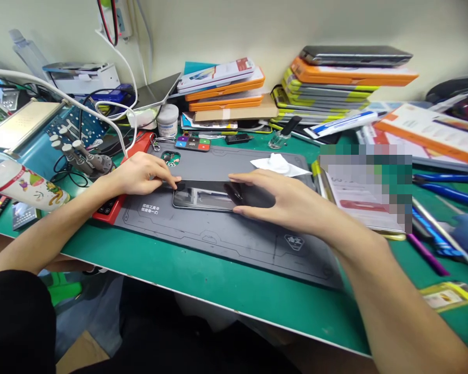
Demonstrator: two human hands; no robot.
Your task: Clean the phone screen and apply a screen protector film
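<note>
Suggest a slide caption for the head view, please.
Both hands, left hand and right hand, press on a phone lying on a grey mat.

My bench is brightly and evenly lit from overhead, and the shadows under my hands are soft and faint. Pale glare sits on the glossy phone screen (203, 198) and on the grey mat (226, 234). Straight lines bow toward the left and right edges. My near forearms look stretched. A patch on the right is pixelated (368, 187).
</note>
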